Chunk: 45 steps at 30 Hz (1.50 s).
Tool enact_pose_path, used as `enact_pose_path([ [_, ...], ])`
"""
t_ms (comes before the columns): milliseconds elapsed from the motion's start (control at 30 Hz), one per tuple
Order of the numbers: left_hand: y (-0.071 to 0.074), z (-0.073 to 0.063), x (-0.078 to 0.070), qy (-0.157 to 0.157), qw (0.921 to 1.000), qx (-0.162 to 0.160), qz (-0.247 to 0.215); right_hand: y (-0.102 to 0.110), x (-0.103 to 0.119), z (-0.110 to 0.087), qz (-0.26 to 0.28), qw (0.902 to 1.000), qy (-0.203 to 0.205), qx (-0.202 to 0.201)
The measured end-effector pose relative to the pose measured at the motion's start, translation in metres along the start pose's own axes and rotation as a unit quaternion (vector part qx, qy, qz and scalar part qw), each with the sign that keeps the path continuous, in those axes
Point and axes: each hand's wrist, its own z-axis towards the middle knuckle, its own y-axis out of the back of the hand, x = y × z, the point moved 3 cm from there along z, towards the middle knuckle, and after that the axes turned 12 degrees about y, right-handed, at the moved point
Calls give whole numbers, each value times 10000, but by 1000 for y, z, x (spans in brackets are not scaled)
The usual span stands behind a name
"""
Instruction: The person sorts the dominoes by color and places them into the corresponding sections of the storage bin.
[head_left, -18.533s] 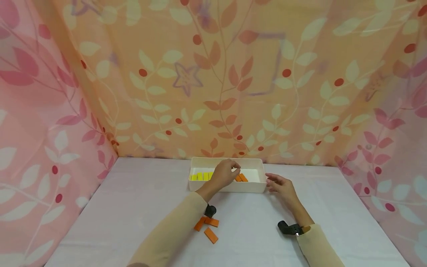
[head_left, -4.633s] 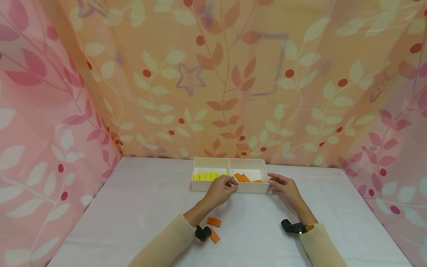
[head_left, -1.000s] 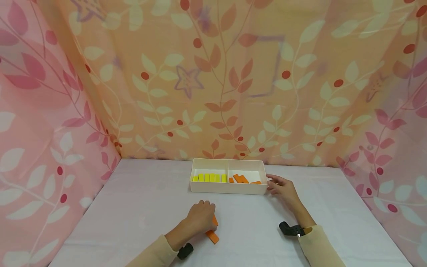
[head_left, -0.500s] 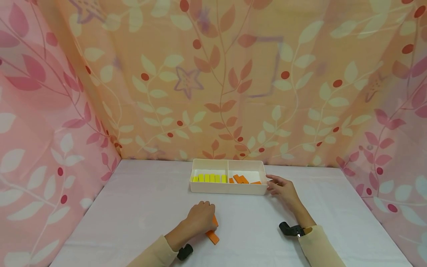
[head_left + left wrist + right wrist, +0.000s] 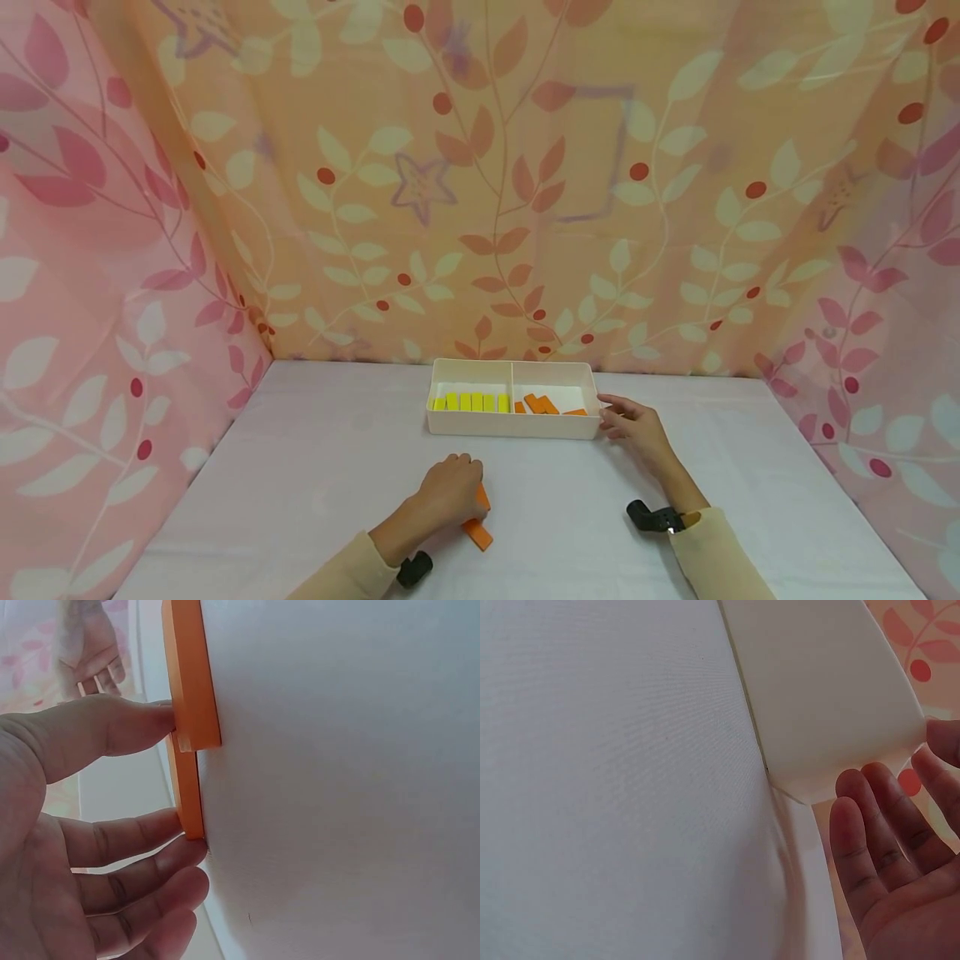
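Note:
My left hand point(image 5: 450, 490) is down on the table, pinching a flat orange block point(image 5: 187, 791) between thumb and fingertips. A second orange block point(image 5: 477, 534) lies right against it, nearer to me, overlapping it in the left wrist view. Farther back stands a white two-compartment box point(image 5: 517, 425). Yellow blocks point(image 5: 477, 402) stand in a row in its left compartment, and several orange blocks point(image 5: 542, 403) lie loosely in the right one. Relaxed fingers of my right hand point(image 5: 633, 425) touch the box's right end, the thumb at its rim in the right wrist view.
A white cloth covers the table point(image 5: 300, 467). Behind the box hangs an orange leaf-patterned curtain point(image 5: 360, 250), with pink patterned curtains at both sides. Each wrist carries a black camera, such as the right wrist camera point(image 5: 651, 517).
More orange blocks lie in the right compartment than 18.5 seconds ago, and fewer on the table. My left hand has come back from the box to the table blocks. The right hand stays put.

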Motion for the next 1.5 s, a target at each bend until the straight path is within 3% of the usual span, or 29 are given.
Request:
enact_pose_path([
  [367,-1,0,2,1,9998,-51,-167,0,-7,2,-1,10000,-29,-64],
  [533,1,0,3,12,9991,-263,-339,1,-9,2,-41,10000,-43,-63],
  [1067,24,-1,-5,203,9918,-317,-1224,0,-6,0,-19,10000,-65,-60],
  [1500,43,7,-14,51,9842,-640,-1649,0,-8,1,21,9999,-86,-80],
])
